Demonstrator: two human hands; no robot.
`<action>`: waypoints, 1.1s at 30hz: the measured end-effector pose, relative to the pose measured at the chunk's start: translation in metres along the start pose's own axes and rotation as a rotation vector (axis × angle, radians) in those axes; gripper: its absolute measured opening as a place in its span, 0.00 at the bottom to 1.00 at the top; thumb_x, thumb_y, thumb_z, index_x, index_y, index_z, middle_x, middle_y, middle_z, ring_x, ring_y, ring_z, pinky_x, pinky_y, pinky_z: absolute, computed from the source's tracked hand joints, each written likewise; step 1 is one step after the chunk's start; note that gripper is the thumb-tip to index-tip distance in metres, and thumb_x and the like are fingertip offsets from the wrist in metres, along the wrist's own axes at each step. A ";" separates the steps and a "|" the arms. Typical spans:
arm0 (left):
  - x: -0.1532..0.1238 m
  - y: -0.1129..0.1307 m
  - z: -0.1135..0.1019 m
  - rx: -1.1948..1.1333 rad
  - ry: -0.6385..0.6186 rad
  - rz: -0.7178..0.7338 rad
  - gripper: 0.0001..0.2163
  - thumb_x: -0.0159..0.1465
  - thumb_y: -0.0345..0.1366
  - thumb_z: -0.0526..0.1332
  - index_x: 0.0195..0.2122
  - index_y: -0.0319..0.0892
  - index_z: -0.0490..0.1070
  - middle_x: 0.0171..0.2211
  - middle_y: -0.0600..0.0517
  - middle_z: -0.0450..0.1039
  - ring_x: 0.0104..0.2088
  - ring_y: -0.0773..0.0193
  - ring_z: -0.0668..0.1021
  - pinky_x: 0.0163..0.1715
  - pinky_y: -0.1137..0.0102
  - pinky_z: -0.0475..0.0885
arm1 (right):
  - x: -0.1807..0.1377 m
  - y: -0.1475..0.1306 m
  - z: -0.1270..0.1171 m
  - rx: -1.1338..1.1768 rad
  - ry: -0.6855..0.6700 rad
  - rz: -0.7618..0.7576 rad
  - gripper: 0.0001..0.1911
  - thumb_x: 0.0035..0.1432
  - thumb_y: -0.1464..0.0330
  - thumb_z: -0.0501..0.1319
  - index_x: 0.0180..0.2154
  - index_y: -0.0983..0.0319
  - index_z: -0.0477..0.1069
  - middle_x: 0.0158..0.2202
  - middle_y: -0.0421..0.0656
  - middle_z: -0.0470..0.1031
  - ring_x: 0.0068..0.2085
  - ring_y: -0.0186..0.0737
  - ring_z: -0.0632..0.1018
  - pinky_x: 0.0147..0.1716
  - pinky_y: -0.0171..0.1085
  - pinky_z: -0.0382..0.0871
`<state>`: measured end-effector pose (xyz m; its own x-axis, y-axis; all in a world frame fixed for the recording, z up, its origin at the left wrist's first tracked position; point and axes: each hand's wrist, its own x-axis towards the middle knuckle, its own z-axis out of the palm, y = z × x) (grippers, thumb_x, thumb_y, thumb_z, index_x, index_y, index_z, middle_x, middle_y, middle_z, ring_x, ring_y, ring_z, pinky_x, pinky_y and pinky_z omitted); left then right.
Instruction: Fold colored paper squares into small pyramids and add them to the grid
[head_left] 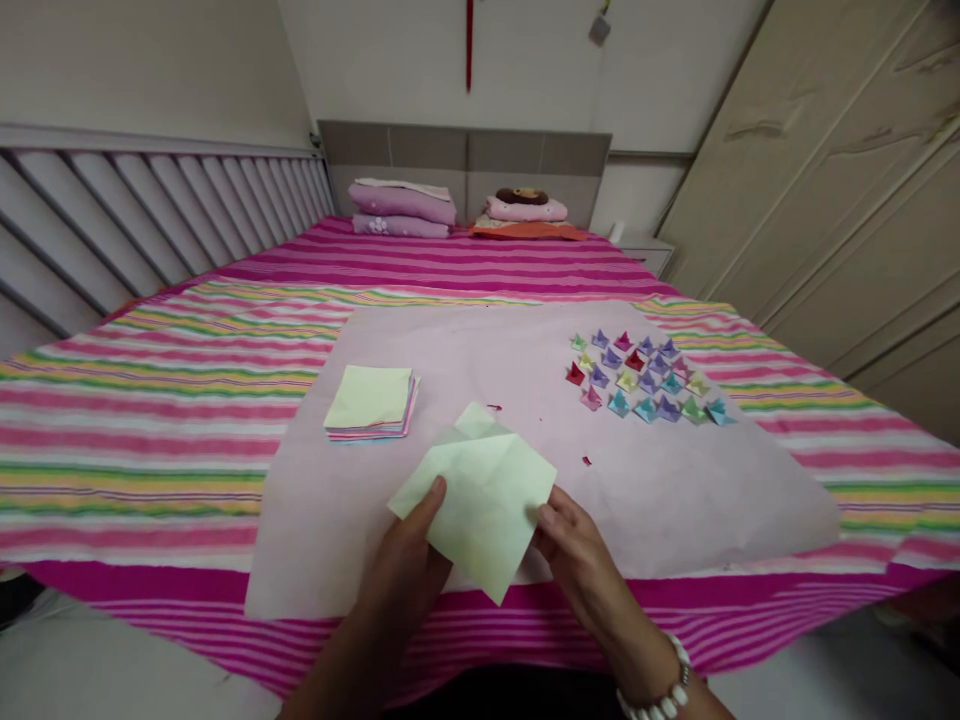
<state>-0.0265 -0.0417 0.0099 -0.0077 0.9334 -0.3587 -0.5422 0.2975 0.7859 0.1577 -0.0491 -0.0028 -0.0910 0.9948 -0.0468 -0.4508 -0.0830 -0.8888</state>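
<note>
- Type of place: a home, specifically a bedroom.
- Bed (442,258): takes up most of the floor; dressed in a striped cover (150,435).
- Far end: padded-looking grey headboard (480,150) against a pale wall (540,90); folded lilac bedding (403,206) at left, a pink and orange stack (527,212) at right.
- Far right: small bedside cabinet (651,254).
- Right: tall panelled doors (847,190), wardrobe-like.
- Left: barred railing (165,146) alongside the bed.
</note>
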 end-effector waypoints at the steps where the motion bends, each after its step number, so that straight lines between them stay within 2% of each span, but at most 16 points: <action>1: -0.001 -0.001 0.001 0.015 0.013 0.009 0.21 0.45 0.24 0.73 0.42 0.45 0.78 0.47 0.51 0.79 0.61 0.49 0.67 0.55 0.68 0.69 | 0.001 -0.001 0.004 0.045 -0.015 0.053 0.18 0.53 0.61 0.67 0.44 0.62 0.75 0.41 0.49 0.80 0.41 0.49 0.79 0.43 0.46 0.72; 4: -0.007 0.001 0.011 0.016 -0.027 -0.028 0.20 0.52 0.32 0.70 0.47 0.41 0.76 0.46 0.45 0.79 0.56 0.46 0.73 0.51 0.60 0.73 | 0.002 -0.004 0.014 0.118 0.038 0.111 0.15 0.49 0.64 0.70 0.40 0.63 0.77 0.36 0.47 0.82 0.37 0.48 0.80 0.41 0.45 0.73; 7: -0.011 0.004 0.020 -0.029 -0.088 -0.068 0.25 0.54 0.35 0.69 0.53 0.38 0.71 0.47 0.42 0.78 0.49 0.47 0.78 0.49 0.59 0.74 | 0.003 -0.005 0.016 0.132 0.087 0.105 0.16 0.48 0.65 0.71 0.39 0.63 0.77 0.34 0.46 0.82 0.35 0.47 0.80 0.40 0.45 0.73; 12: -0.008 0.003 0.021 0.007 -0.005 -0.140 0.23 0.56 0.34 0.68 0.54 0.39 0.70 0.45 0.43 0.79 0.44 0.52 0.80 0.44 0.63 0.76 | 0.004 0.000 0.010 0.094 0.042 0.102 0.16 0.48 0.66 0.71 0.40 0.62 0.77 0.36 0.45 0.81 0.34 0.44 0.79 0.38 0.42 0.73; 14: -0.003 0.006 0.017 0.037 0.020 -0.162 0.22 0.56 0.35 0.67 0.52 0.39 0.71 0.44 0.42 0.79 0.42 0.52 0.81 0.41 0.64 0.76 | 0.007 0.001 0.002 0.029 0.063 0.079 0.16 0.47 0.65 0.72 0.39 0.62 0.77 0.33 0.44 0.80 0.32 0.41 0.77 0.36 0.40 0.72; 17: 0.003 0.015 0.011 0.109 0.076 -0.090 0.20 0.55 0.38 0.68 0.49 0.38 0.73 0.41 0.43 0.80 0.40 0.53 0.81 0.38 0.65 0.76 | 0.013 -0.006 -0.014 -0.100 0.226 -0.058 0.17 0.42 0.65 0.74 0.36 0.61 0.77 0.25 0.38 0.75 0.27 0.34 0.73 0.28 0.33 0.69; 19: 0.003 0.024 0.008 0.217 0.127 0.000 0.20 0.54 0.41 0.68 0.46 0.37 0.75 0.38 0.44 0.81 0.39 0.53 0.81 0.36 0.66 0.75 | 0.014 -0.015 -0.020 -0.157 0.261 -0.108 0.19 0.42 0.65 0.74 0.39 0.61 0.76 0.21 0.35 0.72 0.23 0.31 0.70 0.23 0.31 0.65; 22: -0.001 0.032 0.010 0.420 0.137 0.100 0.23 0.51 0.46 0.69 0.43 0.34 0.77 0.34 0.44 0.81 0.39 0.49 0.81 0.36 0.64 0.74 | 0.010 -0.027 -0.018 -0.174 0.105 0.013 0.29 0.47 0.65 0.71 0.51 0.61 0.70 0.18 0.34 0.71 0.18 0.29 0.68 0.19 0.30 0.61; 24: -0.004 0.033 0.014 0.500 0.072 0.135 0.22 0.51 0.47 0.69 0.41 0.34 0.77 0.34 0.45 0.81 0.40 0.48 0.80 0.38 0.63 0.74 | 0.008 -0.030 -0.010 -0.152 -0.014 0.111 0.37 0.48 0.65 0.71 0.58 0.61 0.62 0.20 0.37 0.75 0.17 0.30 0.69 0.18 0.31 0.63; 26: -0.006 0.031 0.016 0.555 -0.041 0.130 0.21 0.52 0.47 0.67 0.40 0.35 0.78 0.34 0.45 0.81 0.39 0.50 0.80 0.39 0.63 0.73 | 0.009 -0.029 -0.002 -0.132 -0.072 0.158 0.40 0.47 0.64 0.70 0.60 0.61 0.59 0.21 0.38 0.77 0.16 0.31 0.71 0.18 0.31 0.63; 27: -0.006 0.030 0.016 0.579 -0.101 0.120 0.19 0.53 0.47 0.66 0.39 0.36 0.78 0.34 0.46 0.81 0.38 0.51 0.80 0.39 0.63 0.73 | 0.010 -0.027 0.001 -0.127 -0.080 0.166 0.36 0.48 0.64 0.70 0.57 0.62 0.62 0.22 0.39 0.78 0.16 0.32 0.71 0.17 0.31 0.63; 30: -0.004 0.028 0.011 0.675 -0.206 0.142 0.15 0.55 0.45 0.65 0.36 0.39 0.79 0.31 0.48 0.80 0.33 0.57 0.78 0.35 0.66 0.72 | 0.015 -0.020 0.004 -0.127 -0.066 0.149 0.15 0.50 0.64 0.68 0.39 0.64 0.73 0.21 0.41 0.78 0.18 0.31 0.73 0.17 0.29 0.62; 31: -0.003 0.028 0.008 0.704 -0.203 0.176 0.13 0.55 0.44 0.65 0.35 0.40 0.79 0.31 0.49 0.79 0.33 0.58 0.78 0.34 0.67 0.72 | 0.016 -0.018 0.004 -0.129 -0.058 0.134 0.11 0.50 0.65 0.67 0.35 0.64 0.74 0.21 0.41 0.77 0.18 0.32 0.74 0.18 0.29 0.63; 33: 0.000 0.027 0.000 0.743 -0.142 0.273 0.11 0.52 0.39 0.68 0.35 0.42 0.79 0.31 0.50 0.78 0.34 0.60 0.77 0.35 0.69 0.72 | 0.017 -0.016 0.001 -0.132 -0.042 0.094 0.08 0.48 0.68 0.67 0.33 0.63 0.75 0.20 0.40 0.77 0.21 0.33 0.75 0.20 0.30 0.64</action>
<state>-0.0415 -0.0338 0.0312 0.0751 0.9942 -0.0775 0.1644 0.0643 0.9843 0.1626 -0.0310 0.0110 -0.1659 0.9793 -0.1161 -0.3186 -0.1647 -0.9335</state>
